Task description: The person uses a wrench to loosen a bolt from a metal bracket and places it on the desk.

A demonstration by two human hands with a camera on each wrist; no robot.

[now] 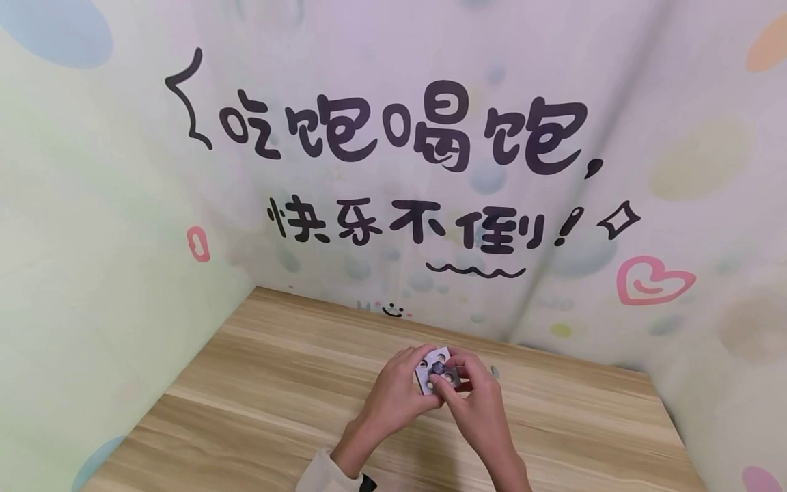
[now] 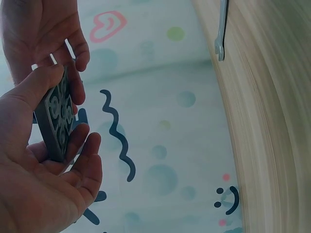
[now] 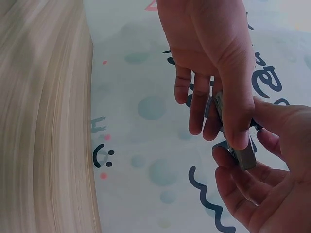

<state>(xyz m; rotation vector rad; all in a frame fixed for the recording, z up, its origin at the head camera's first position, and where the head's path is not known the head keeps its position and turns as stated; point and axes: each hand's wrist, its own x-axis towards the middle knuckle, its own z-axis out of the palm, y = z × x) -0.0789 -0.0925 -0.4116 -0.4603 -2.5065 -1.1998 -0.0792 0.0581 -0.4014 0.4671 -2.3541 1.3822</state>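
My left hand (image 1: 393, 393) grips a square grey metal plate (image 1: 432, 357) by its edges, with holes near its corners in the head view. A dark hex-headed bolt (image 1: 438, 367) stands at the plate's centre, and my right hand (image 1: 482, 403) pinches it between thumb and fingers. In the left wrist view the plate's other face (image 2: 58, 114) shows a swirling relief pattern. From the right wrist view I see the plate (image 3: 245, 158) edge-on, the left thumb lying along it. How far the bolt goes into the plate is hidden.
A wooden table (image 1: 246, 383) lies under both hands. On it, beyond the right hand, is a metal spanner (image 2: 221, 39), mostly hidden in the head view. Printed fabric walls (image 1: 381, 171) with black lettering rise behind the table and at its sides.
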